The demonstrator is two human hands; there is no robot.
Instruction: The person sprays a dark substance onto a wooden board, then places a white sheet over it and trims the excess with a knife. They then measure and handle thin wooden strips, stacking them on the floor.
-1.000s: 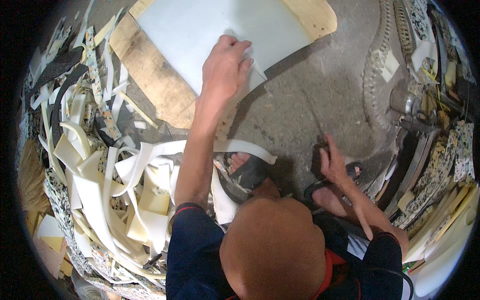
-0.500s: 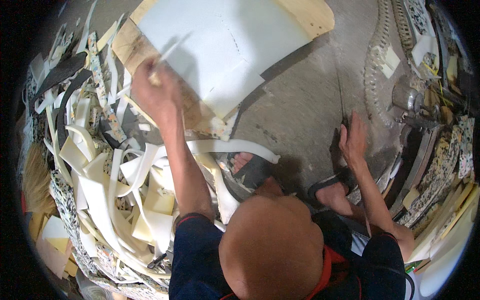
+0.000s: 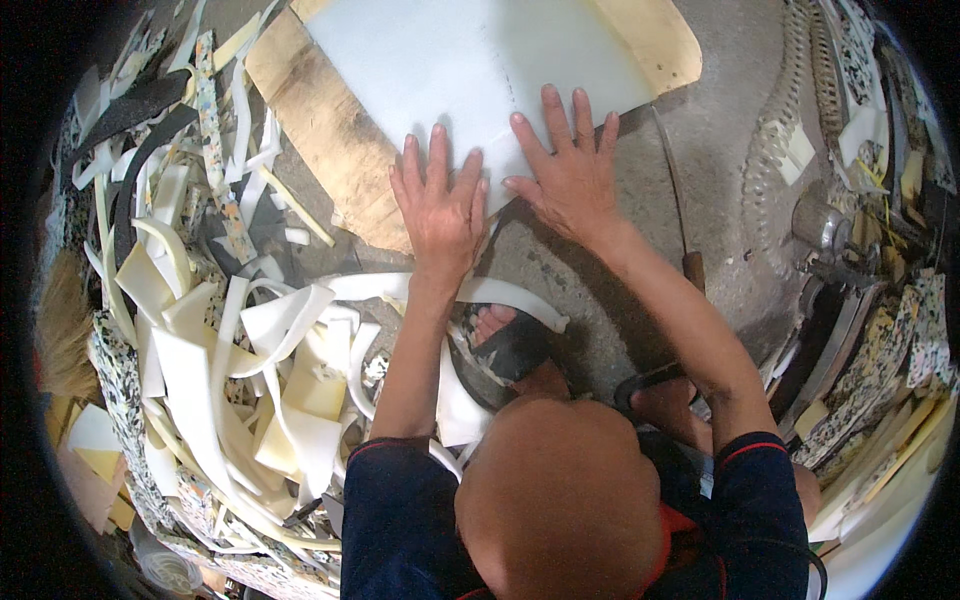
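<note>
Two bare hands, a left hand (image 3: 442, 215) and a right hand (image 3: 572, 180), rest on the near part of a white sheet (image 3: 420, 65), which lies on a wooden board (image 3: 330, 130), stained brown along its left side, at the top centre of the view. Around the board extends a grey concrete floor (image 3: 610, 300). At left is a heap of white and cream foam offcuts (image 3: 190, 390), with dark curved strips (image 3: 150, 110) and a speckled strip (image 3: 212, 145) at its upper part. One long white strip (image 3: 510, 292) arches from the heap, behind the left forearm, to just above a sandalled foot (image 3: 512, 345). To the right of the right hand, a thin tool with a brown handle (image 3: 693, 268) lies near the board; farther right are a pale square piece (image 3: 796, 153), perforated strips (image 3: 765, 190) and a cylindrical metal fitting (image 3: 818, 222). The person's head (image 3: 560, 495) blocks part of the lower view. Left hand: palm down, fingers extended and moderately parted, grasping nothing. Right hand: fingers fanned wider over the sheet, thumb toward the left hand, likewise grasping nothing, its wrist beyond the sheet's near edge
</note>
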